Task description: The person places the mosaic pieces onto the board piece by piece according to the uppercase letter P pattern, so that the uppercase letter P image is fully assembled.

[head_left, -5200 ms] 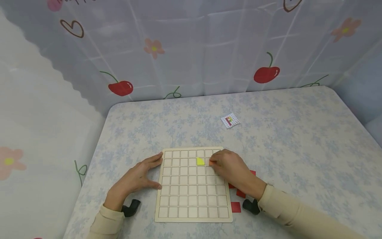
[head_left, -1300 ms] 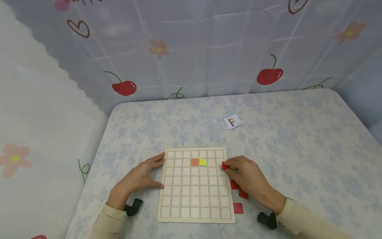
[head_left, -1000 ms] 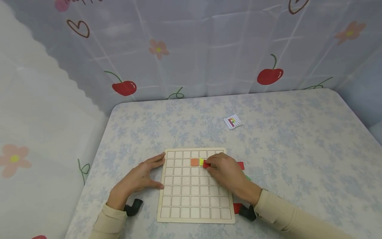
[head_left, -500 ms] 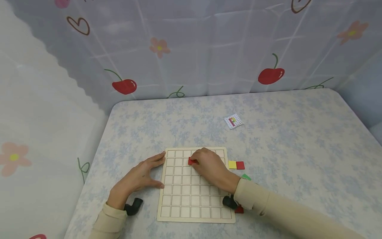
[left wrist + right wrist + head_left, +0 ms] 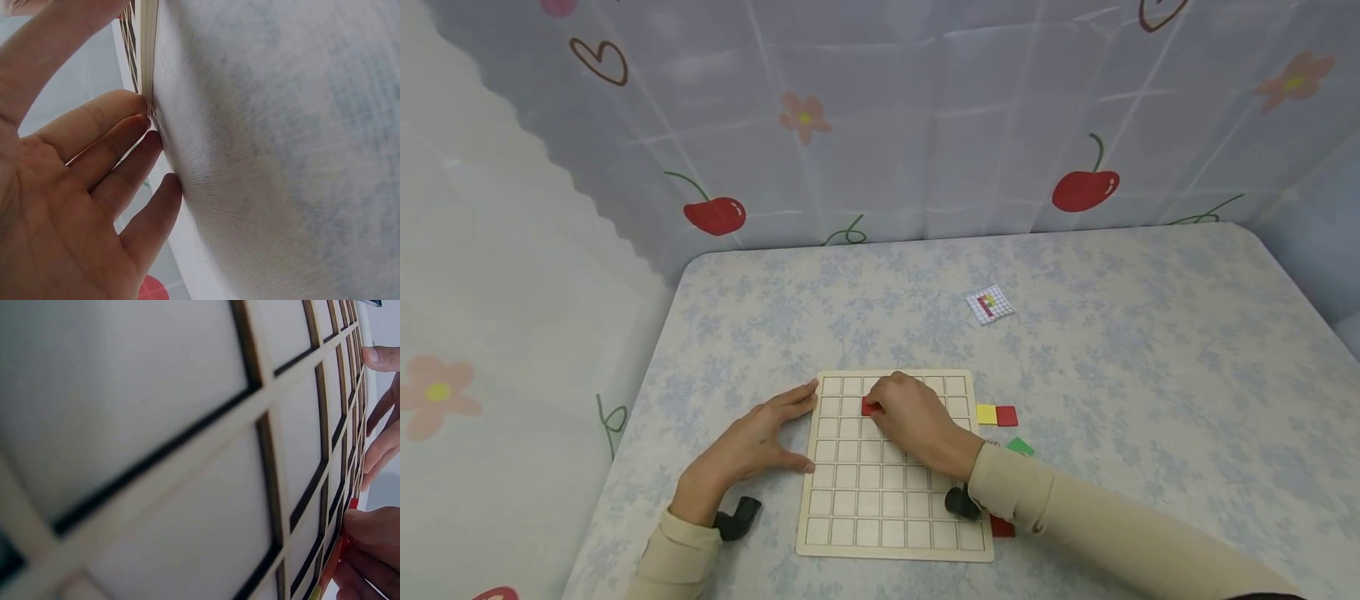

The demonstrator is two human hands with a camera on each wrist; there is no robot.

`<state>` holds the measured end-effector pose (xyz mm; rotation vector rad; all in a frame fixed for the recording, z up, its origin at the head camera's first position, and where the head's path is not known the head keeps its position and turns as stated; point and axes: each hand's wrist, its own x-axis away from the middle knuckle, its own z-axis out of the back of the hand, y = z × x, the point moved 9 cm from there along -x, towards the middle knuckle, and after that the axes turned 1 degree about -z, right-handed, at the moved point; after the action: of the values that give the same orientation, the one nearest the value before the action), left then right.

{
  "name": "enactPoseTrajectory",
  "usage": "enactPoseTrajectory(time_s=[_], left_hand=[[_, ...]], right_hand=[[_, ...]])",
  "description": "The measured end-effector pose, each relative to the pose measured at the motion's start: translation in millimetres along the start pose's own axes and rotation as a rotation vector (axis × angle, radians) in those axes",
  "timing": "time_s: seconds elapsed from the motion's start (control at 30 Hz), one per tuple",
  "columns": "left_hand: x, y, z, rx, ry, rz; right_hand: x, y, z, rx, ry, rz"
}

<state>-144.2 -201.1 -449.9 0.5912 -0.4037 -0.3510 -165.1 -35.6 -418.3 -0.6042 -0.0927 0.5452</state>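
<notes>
Grid board [image 5: 895,553] has left hand [image 5: 742,448] touching its left edge, fingers and thumb spread, likely against sliding; right hand [image 5: 919,422] pinches red square tile [image 5: 867,407] near the far edge, probably for fine control; yellow square tile [image 5: 987,414] and green tile [image 5: 1020,447] lie off right edge, presumably for reach

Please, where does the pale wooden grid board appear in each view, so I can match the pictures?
Head: the pale wooden grid board, lower centre.
Left wrist: narrow edge-on strip at top, left of centre.
Right wrist: close up, filling most of the picture.
Shared landmark: the bare left hand, respectively at the board's left edge, the left side and the right border.
</notes>
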Motion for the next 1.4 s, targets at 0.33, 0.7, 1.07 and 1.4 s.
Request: enactPoseTrajectory(time_s=[0.33,0.7,1.07,1.4], left_hand=[[-0.7,-0.5,-0.6,0.002,-0.002,0.004],[0.3,0.7,0.1,-0.011,0.002,0.008],[2.2,0.2,0.6,-0.007,0.003,-0.011],[1.2,2.2,0.3,-0.010,0.003,-0.026]], right_hand=[[0.9,-0.9,-0.5,0.016,-0.001,0.028],[10.3,6.3,9.0,-0.005,0.043,0.007],[44.4,46.5,42.2,-0.006,0.101,-0.059],[91.9,89.9,67.7,0.038,0.136,-0.187]])
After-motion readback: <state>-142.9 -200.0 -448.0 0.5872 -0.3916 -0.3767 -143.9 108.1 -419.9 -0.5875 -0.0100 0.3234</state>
